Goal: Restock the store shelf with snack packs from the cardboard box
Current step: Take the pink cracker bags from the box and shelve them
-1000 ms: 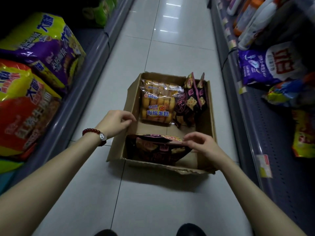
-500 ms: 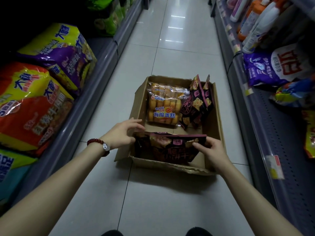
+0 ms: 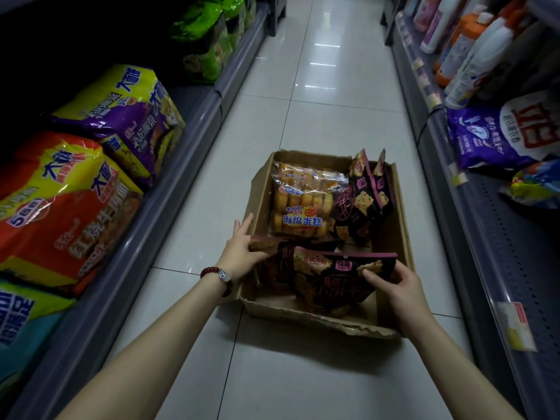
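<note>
My cardboard box (image 3: 400, 237) sits open on the floor. A yellow cake pack (image 3: 300, 201) lies flat inside. Dark cracker packs (image 3: 366, 192) lean beside it. Two dark packs (image 3: 330, 283) stick up at the near end.

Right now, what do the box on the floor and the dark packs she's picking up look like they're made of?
The box looks like plain brown corrugated cardboard, matte, its near edge ragged and torn. The dark snack packs, held between the left hand and right hand, look like thin printed plastic film, slightly glossy and crinkled; whether it is foil-lined cannot be told. The floor appears to be glazed tile, mirroring the ceiling lights.
</note>
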The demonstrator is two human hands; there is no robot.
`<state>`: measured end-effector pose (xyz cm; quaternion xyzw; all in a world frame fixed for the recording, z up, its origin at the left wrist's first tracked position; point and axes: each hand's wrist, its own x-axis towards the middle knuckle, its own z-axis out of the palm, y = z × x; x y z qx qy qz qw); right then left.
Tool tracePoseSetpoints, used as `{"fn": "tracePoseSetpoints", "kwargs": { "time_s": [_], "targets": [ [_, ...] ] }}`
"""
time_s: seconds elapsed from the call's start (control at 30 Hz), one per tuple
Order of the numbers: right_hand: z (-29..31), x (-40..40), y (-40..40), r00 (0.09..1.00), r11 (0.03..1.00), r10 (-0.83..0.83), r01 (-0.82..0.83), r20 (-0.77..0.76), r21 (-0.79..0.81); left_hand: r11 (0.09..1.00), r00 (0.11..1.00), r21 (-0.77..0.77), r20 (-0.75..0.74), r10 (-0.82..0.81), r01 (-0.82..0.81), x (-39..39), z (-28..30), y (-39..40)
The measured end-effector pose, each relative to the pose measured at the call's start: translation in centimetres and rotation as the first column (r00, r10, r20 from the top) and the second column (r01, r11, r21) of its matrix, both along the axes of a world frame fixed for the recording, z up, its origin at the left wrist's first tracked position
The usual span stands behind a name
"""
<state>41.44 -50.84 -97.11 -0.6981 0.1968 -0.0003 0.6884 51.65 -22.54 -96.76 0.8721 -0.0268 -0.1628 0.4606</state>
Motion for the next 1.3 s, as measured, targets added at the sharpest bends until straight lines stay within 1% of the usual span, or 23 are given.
{"fn": "tracePoseSetpoints", "kwargs": {
  "time_s": [0.07, 0.2, 0.23, 0.3, 0.33, 0.43, 0.53, 0.6, 0.67, 0.83, 0.97, 1.2, 1.3],
  "targets": [
    [-0.1, 0.2, -0.1, 0.999, 1.000, 0.029, -0.029, -0.016, -0.007, 0.997, 0.998, -0.056, 0.040, 0.048, -0.046, 0.4, -0.1, -0.4],
    [-0.2, 0.7, -0.2, 0.997, 0.999, 0.051, -0.051, -0.065, -0.005, 0.962, 0.979, -0.230, 0.107, 0.172, -0.144, 1.5, 0.4, -1.2],
    [-0.2, 0.9, -0.2, 0.997, 0.999, 0.035, -0.034, -0.062, 0.020, 0.939, 0.974, -0.303, 0.106, 0.202, -0.162, 1.7, 0.8, -1.4],
    [0.5, 1.6, -0.2, 0.998, 0.997, -0.005, 0.010, -0.064, 0.082, 0.873, 0.963, -0.438, 0.057, 0.264, -0.214, 2.2, 2.2, -1.8],
    [1.3, 2.2, -0.3, 0.998, 0.995, -0.013, 0.019, -0.063, 0.096, 0.854, 0.958, -0.464, 0.040, 0.284, -0.235, 2.6, 3.0, -2.0],
    [5.2, 4.1, -0.8, 0.999, 0.994, -0.026, 0.029, -0.032, 0.110, 0.849, 0.958, -0.471, 0.029, 0.286, -0.239, 3.8, 6.6, -2.4],
    [11.6, 6.0, -0.9, 0.998, 0.988, -0.058, 0.058, -0.001, 0.140, 0.807, 0.952, -0.516, -0.058, 0.301, -0.287, 4.6, 11.7, -2.5],
    [16.9, 7.3, -0.7, 0.997, 0.986, -0.076, 0.072, 0.023, 0.149, 0.803, 0.950, -0.512, -0.106, 0.293, -0.305, 4.8, 15.9, -2.4],
    [22.5, 8.5, -0.1, 0.996, 0.983, -0.087, 0.081, 0.029, 0.165, 0.791, 0.946, -0.520, -0.147, 0.290, -0.323, 4.9, 20.7, -2.1],
    [35.7, 11.0, 1.5, 0.996, 0.984, -0.056, 0.044, 0.062, 0.172, 0.749, 0.906, -0.511, -0.219, 0.362, -0.422, 5.3, 34.3, -1.3],
    [45.9, 12.8, 3.3, 0.993, 0.982, -0.022, 0.000, 0.117, 0.188, 0.735, 0.892, -0.508, -0.213, 0.398, -0.449, 6.1, 44.6, 0.1],
    [63.3, 14.9, 6.0, 0.982, 0.989, 0.020, -0.047, 0.190, 0.143, 0.712, 0.892, -0.547, -0.175, 0.417, -0.440, 5.8, 63.1, 2.3],
    [70.4, 15.4, 7.1, 0.971, 0.985, 0.065, -0.099, 0.228, 0.141, 0.721, 0.897, -0.553, -0.122, 0.425, -0.418, 5.3, 70.3, 3.5]
  ]
}}
